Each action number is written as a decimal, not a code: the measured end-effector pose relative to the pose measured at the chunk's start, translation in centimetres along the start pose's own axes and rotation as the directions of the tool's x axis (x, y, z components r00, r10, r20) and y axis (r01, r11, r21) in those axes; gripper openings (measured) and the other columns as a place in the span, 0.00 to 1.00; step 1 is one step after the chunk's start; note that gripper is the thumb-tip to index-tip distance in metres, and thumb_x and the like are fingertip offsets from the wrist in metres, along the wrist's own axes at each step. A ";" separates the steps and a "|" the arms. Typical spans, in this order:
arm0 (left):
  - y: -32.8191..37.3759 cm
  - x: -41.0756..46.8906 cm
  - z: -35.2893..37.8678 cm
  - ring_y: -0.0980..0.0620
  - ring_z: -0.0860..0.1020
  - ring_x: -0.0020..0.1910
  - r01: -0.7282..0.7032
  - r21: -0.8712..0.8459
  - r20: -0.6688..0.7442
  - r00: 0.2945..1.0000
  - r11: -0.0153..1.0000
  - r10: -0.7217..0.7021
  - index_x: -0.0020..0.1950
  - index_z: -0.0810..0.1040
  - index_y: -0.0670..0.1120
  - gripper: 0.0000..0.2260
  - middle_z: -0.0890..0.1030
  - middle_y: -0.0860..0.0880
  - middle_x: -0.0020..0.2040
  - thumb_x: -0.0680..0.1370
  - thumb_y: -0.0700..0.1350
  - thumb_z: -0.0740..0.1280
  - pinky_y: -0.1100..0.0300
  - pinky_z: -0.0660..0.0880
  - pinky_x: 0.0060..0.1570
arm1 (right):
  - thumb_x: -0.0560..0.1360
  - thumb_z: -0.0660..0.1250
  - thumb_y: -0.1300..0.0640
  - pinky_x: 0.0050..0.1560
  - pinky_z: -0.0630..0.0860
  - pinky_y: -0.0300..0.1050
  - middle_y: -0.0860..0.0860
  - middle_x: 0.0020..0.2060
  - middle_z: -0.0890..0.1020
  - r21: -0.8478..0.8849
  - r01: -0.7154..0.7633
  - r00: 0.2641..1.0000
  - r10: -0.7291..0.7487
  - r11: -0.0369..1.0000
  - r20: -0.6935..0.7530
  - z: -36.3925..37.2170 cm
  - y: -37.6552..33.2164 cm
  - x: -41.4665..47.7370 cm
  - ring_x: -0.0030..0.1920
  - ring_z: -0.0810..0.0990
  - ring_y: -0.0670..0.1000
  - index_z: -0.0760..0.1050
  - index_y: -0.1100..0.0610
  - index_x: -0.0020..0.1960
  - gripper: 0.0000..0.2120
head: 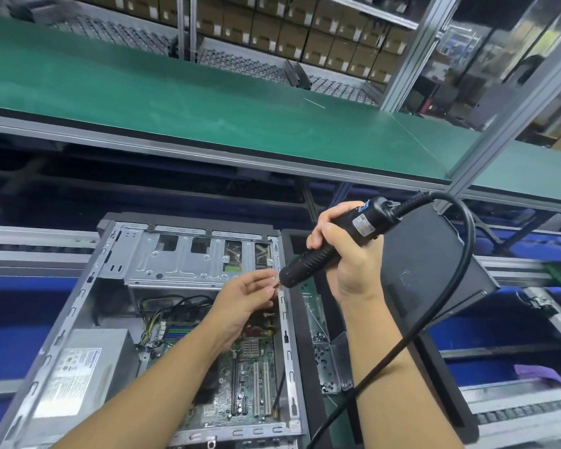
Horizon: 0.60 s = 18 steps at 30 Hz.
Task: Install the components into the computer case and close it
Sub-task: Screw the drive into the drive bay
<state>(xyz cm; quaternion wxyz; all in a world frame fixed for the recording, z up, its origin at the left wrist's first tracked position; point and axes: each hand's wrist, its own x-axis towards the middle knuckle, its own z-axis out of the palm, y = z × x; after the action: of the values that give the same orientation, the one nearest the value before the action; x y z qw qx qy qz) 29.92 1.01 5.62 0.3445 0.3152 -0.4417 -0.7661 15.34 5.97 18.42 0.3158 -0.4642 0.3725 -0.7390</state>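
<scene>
Both hands mid-frame: my right hand [345, 257] is wrapped round the black electric screwdriver [365, 218], left hand [243, 299] fingertips at its bit, can't tell if pinching anything. Open computer case [162, 264] sits lower left; driver label and power supply [78, 377] sticker too blurry to read.

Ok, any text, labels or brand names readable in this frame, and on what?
Nothing can be read.
Sticker on the power supply: print too blurred.
Label on the electric screwdriver: too small and blurred.
Labels on the shelf boxes: too blurred.
</scene>
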 end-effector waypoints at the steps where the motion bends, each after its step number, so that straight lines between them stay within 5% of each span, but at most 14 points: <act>1: 0.2 0.0 -0.4 0.54 0.81 0.55 -0.052 0.133 -0.011 0.999 0.990 0.054 0.61 0.81 0.51 0.15 0.84 0.51 0.55 0.78 0.37 0.69 0.59 0.78 0.50 | 0.69 0.69 0.67 0.40 0.76 0.51 0.55 0.36 0.78 0.007 0.000 1.000 0.000 1.000 -0.003 0.1 0.1 0.2 0.32 0.75 0.56 0.78 0.56 0.45 0.08; 3: 0.7 0.2 -1.3 0.61 0.80 0.46 -0.109 0.277 -0.068 0.989 0.955 0.132 0.58 0.81 0.59 0.12 0.83 0.59 0.52 0.79 0.44 0.68 0.62 0.74 0.47 | 0.69 0.69 0.67 0.39 0.77 0.49 0.55 0.36 0.78 0.039 0.003 1.000 -0.003 0.999 -0.015 0.3 0.0 0.8 0.31 0.75 0.55 0.79 0.54 0.44 0.09; 5: 1.1 0.3 -2.5 0.58 0.75 0.33 -0.102 0.221 -0.106 0.986 0.970 0.128 0.49 0.83 0.57 0.08 0.81 0.55 0.40 0.80 0.45 0.66 0.63 0.70 0.36 | 0.69 0.68 0.68 0.38 0.77 0.48 0.54 0.35 0.79 0.043 0.010 1.000 -0.009 0.999 -0.026 0.2 0.0 1.6 0.31 0.76 0.55 0.79 0.53 0.43 0.11; 9: 0.7 0.0 -4.8 0.53 0.68 0.24 0.203 0.222 -0.058 0.979 0.954 -0.195 0.37 0.80 0.47 0.15 0.75 0.46 0.31 0.80 0.50 0.61 0.64 0.61 0.22 | 0.70 0.66 0.71 0.39 0.77 0.49 0.55 0.35 0.79 -0.010 -0.010 1.000 0.010 1.000 -0.027 0.2 0.8 2.7 0.32 0.75 0.55 0.79 0.54 0.43 0.13; 13: -0.4 -0.8 -6.6 0.48 0.80 0.32 0.599 0.320 -0.021 0.779 0.734 -0.627 0.50 0.78 0.38 0.33 0.81 0.43 0.39 0.74 0.70 0.62 0.58 0.75 0.28 | 0.69 0.70 0.66 0.41 0.77 0.51 0.55 0.35 0.79 -0.049 -0.036 0.999 0.036 0.998 -0.015 0.5 1.9 3.3 0.32 0.76 0.55 0.78 0.55 0.44 0.08; 16: -1.1 -0.1 -6.4 0.41 0.85 0.45 0.559 -0.005 -0.158 0.818 0.829 -0.552 0.72 0.63 0.38 0.43 0.80 0.35 0.54 0.69 0.63 0.73 0.49 0.82 0.43 | 0.69 0.71 0.63 0.42 0.77 0.53 0.54 0.35 0.79 -0.088 -0.055 0.998 0.054 0.995 -0.009 0.5 2.9 3.6 0.32 0.76 0.55 0.79 0.53 0.43 0.07; 18: -1.5 0.6 -5.7 0.40 0.85 0.48 0.447 -0.130 -0.271 0.843 0.885 -0.465 0.77 0.55 0.41 0.49 0.77 0.35 0.58 0.66 0.57 0.78 0.47 0.82 0.49 | 0.69 0.71 0.63 0.43 0.77 0.53 0.54 0.34 0.79 -0.118 -0.067 0.998 0.066 0.991 -0.012 0.4 3.4 3.8 0.33 0.76 0.55 0.79 0.52 0.43 0.07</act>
<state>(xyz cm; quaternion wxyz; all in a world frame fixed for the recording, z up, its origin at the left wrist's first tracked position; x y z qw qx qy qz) 33.72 -1.59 1.85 0.2241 0.5109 -0.2740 -0.7834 14.70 1.01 17.35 0.3105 -0.4664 0.4324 -0.7065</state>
